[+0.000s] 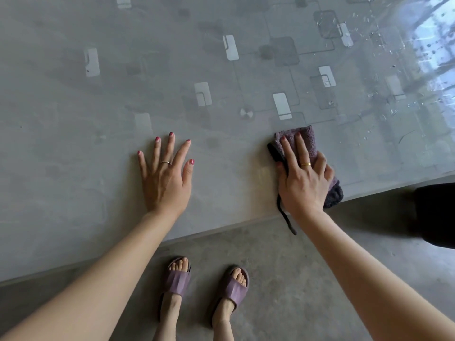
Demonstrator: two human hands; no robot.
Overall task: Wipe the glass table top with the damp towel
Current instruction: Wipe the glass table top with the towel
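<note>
The glass table top (98,99) fills the upper part of the head view, grey with a pattern of pale and dark rounded rectangles. My right hand (301,178) lies flat on a folded purple towel (309,140) close to the table's near edge, pressing it to the glass, fingers pointing away from me. A dark loop from the towel hangs over the edge. My left hand (167,173) rests flat on the bare glass to the left, fingers spread, holding nothing. Water drops (374,40) speckle the glass at the far right.
The table's near edge (221,231) runs diagonally, rising to the right. Below it is a grey concrete floor with my feet in purple sandals (232,285). A dark object (435,212) stands at the right beside the edge. Bright window glare covers the far right corner.
</note>
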